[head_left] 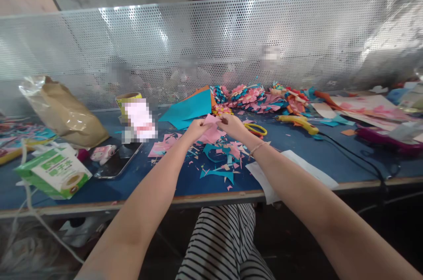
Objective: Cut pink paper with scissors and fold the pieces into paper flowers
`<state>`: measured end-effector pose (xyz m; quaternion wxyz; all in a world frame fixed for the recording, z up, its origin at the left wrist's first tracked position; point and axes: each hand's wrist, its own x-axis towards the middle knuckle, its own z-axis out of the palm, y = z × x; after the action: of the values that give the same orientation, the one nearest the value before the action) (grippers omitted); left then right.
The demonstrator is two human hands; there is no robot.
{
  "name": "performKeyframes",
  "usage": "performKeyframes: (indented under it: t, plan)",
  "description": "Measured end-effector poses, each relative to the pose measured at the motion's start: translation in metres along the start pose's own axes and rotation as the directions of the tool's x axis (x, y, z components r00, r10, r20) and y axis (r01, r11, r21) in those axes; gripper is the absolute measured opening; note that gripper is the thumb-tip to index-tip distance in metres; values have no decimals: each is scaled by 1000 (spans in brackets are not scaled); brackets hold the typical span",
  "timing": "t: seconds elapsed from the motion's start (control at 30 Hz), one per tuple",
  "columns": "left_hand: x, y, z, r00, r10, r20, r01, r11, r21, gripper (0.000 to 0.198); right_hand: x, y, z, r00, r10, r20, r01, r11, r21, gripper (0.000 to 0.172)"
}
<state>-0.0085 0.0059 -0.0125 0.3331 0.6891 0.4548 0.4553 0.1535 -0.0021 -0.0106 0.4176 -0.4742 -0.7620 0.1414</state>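
Both hands meet over the middle of the blue table, closed on one piece of pink paper (211, 123). My left hand (197, 128) pinches its left side, while my right hand (229, 123) grips the upper right. Below them lie cut scraps of blue paper (218, 175) and pink paper (165, 144). Just right of my right hand are the yellow handles of scissors (256, 129); their blades are hard to make out. Behind the hands rest blue sheets (188, 110) and a heap of pink, blue and red paper flowers (253, 96).
A yellow glue gun (297, 123) with a black cord lies to the right. At left stand a brown paper bag (62, 112), a green and white box (54, 172) and a phone (119, 161). A perforated metal screen (211, 42) closes off the table's back.
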Motion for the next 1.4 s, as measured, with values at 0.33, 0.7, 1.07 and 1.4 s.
performKeyframes:
  t: [0.33,0.7,1.07,1.4]
  plan:
    - [1,5,-7,987,86,-138,-85,996,13,19,-1,3,-3,998,-2,67,5,999,-53,13]
    - [-1,8,-10,972,125,-197,-85,976,199,7,0,2,-5,997,47,-63,-44,997,59,9]
    - [-4,16,-8,915,229,-333,-126,945,303,11,2,1,-6,987,111,-120,-103,992,74,9]
    - [-4,9,6,988,155,-15,-156,984,-84,24,5,1,4,980,-178,-86,192,963,189,11]
